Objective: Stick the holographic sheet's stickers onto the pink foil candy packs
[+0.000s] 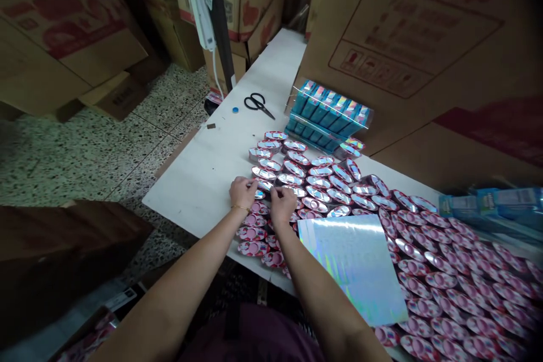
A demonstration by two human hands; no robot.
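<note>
Many oval-topped packs stand in tight rows on the table. Nearer ones (251, 233) show pink and red tops, while a pack with a shiny silver oval sticker (265, 185) lies between my hands. My left hand (242, 193) is at its left end, thumb and fingertips pinched together. At its right end is my right hand (284, 205), its fingers also closed in a pinch. Whatever is between the fingertips is too small or hidden to make out. A shiny rainbow-tinted sheet (352, 266) rests across the packs to the right of my right forearm.
Black scissors (258, 105) and a small blue cap (235, 110) lie on the white table (182, 181). Behind the packs stands a clear tray of blue boxes (326, 116). A large carton (407, 56) borders the far side. A white power strip (198, 3) hangs on a post.
</note>
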